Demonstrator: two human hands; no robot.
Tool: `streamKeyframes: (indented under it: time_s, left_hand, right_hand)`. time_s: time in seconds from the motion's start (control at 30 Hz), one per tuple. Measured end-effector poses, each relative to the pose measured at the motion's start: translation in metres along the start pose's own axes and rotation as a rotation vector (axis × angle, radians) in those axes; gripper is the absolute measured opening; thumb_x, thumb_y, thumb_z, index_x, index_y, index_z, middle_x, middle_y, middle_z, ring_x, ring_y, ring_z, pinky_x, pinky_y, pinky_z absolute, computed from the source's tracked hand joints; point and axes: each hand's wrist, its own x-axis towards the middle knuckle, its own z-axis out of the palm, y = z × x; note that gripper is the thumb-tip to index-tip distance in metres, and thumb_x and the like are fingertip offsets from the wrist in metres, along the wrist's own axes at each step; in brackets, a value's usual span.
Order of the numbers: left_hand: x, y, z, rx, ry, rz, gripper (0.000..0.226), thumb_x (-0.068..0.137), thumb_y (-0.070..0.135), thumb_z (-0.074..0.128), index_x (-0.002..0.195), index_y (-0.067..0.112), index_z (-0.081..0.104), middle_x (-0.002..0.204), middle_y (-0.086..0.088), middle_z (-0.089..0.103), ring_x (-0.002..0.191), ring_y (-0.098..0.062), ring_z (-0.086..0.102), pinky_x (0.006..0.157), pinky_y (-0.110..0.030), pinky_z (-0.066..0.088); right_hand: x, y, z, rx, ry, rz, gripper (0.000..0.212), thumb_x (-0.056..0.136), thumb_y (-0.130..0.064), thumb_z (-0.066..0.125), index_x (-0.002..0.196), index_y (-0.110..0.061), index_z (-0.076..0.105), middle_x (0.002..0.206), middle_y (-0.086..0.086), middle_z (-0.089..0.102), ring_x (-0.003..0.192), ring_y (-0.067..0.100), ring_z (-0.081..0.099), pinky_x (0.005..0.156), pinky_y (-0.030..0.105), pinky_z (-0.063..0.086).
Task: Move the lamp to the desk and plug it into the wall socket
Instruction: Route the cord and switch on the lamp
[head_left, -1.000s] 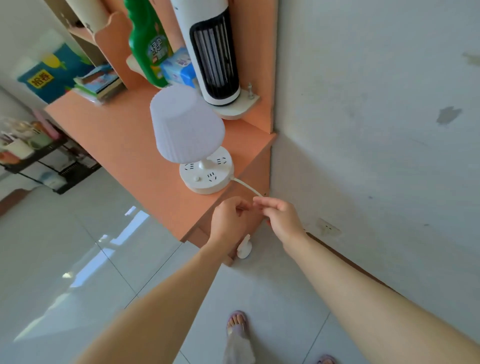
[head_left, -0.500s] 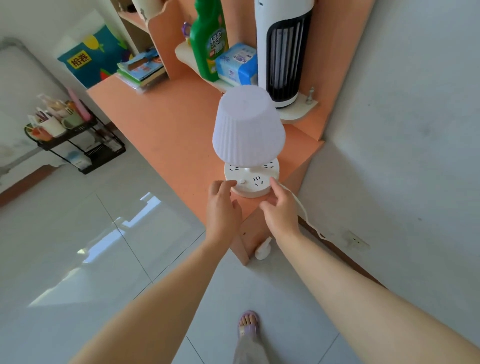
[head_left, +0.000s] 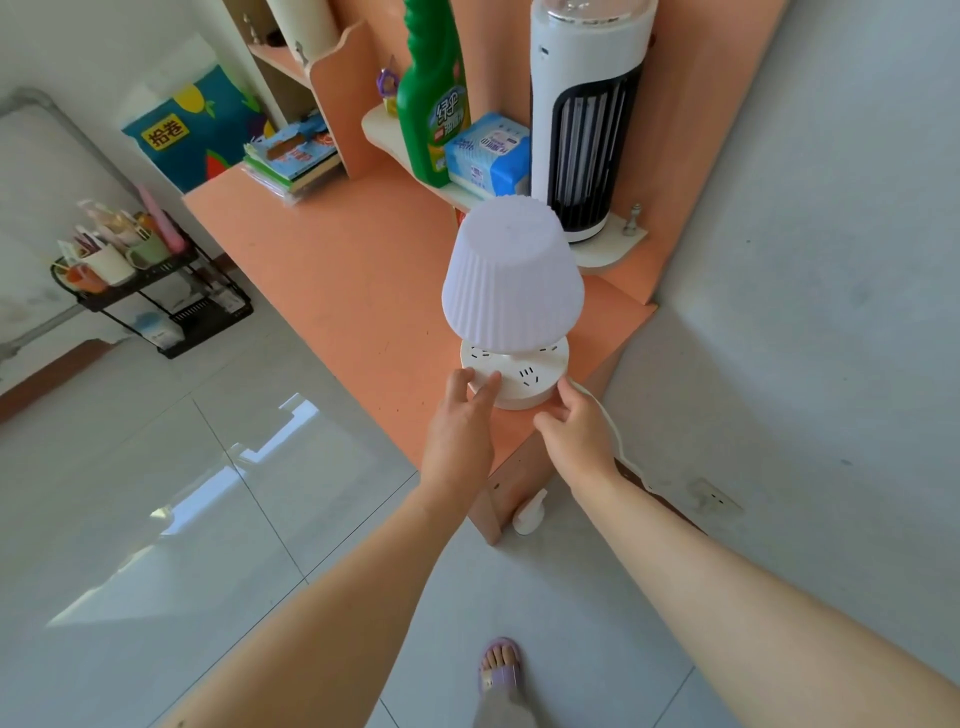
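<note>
White pleated-shade lamp upright at orange desk corner, socket-ringed round base.

Grey tile floor, glossy, window glare on it. Pale grey wall right, scuffed. Black wire rack at left wall. Colourful poster behind.
</note>
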Motion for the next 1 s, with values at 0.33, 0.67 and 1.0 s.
streamKeyframes:
  time_s: [0.33,0.67,1.0]
  left_hand:
    - [0.0057,0.0065,-0.0073,0.095,-0.110,-0.007,0.067,0.079,-0.011,0.041,0.139,0.017,0.038,0.141,-0.012,0.035,0.087,-0.034,0.058,0.064,-0.036,0.046]
    - [0.0081,0.0041,-0.0058,-0.006,-0.129,-0.015,0.072,0.081,-0.015,0.041,0.144,0.018,0.034,0.153,-0.011,0.027,0.113,-0.035,0.056,0.085,-0.044,0.053]
    - [0.0095,0.0048,-0.0046,-0.105,-0.101,-0.074,0.070,0.080,-0.016,0.036,0.139,0.022,0.042,0.153,-0.004,0.029,0.123,-0.028,0.051,0.090,-0.033,0.046]
  right_hand:
    - [0.0028,-0.0022,-0.0062,-0.043,-0.039,0.028,0.071,0.080,-0.013,0.052,0.146,-0.027,0.029,0.136,-0.004,0.054,0.103,0.008,0.054,0.078,0.019,0.035]
    - [0.0057,-0.0002,-0.0064,-0.088,-0.036,0.038,0.074,0.083,-0.012,0.052,0.149,-0.025,0.022,0.145,-0.003,0.046,0.123,0.012,0.051,0.083,0.021,0.035]
    - [0.0054,-0.0041,-0.0082,-0.055,-0.043,0.065,0.074,0.083,-0.012,0.050,0.149,-0.028,0.022,0.150,-0.006,0.038,0.091,0.004,0.050,0.057,0.007,0.030]
